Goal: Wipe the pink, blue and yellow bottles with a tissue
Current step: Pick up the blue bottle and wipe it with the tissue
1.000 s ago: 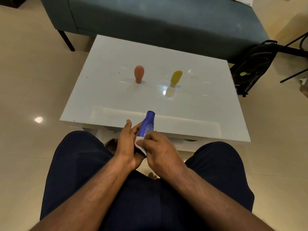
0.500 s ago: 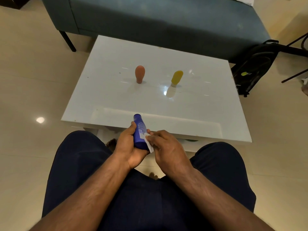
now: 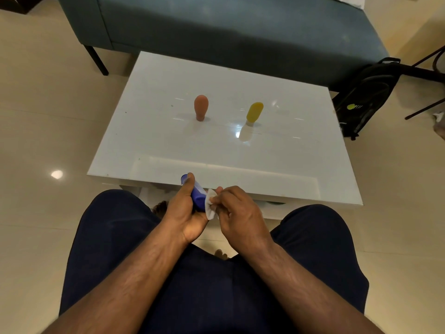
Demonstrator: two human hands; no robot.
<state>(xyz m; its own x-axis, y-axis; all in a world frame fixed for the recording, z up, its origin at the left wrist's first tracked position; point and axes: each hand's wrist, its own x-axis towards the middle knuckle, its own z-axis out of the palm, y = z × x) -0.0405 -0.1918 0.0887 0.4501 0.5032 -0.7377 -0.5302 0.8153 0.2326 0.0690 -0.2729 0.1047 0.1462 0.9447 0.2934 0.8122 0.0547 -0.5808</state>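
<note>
The step in hand is wiping the blue bottle (image 3: 198,200), gripped by the left hand (image 3: 185,210) just before the table's (image 3: 168,75) near edge, while the right hand (image 3: 237,210) pinches the tissue (image 3: 210,207) against it; next, I think, turn it.

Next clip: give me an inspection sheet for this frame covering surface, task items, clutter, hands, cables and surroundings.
Surface: glossy white table, light glare near the yellow bottle.
Task items: pink bottle and yellow bottle stand cap-down on the table, apart; blue bottle held off the table, over the lap; white tissue against its side.
Clutter: nothing seen on the table.
Hands: left hand grips the blue bottle; right hand pinches the tissue.
Cables: nothing seen.
Surroundings: teal sofa behind the table; black backpack on the tiled floor to the right.
</note>
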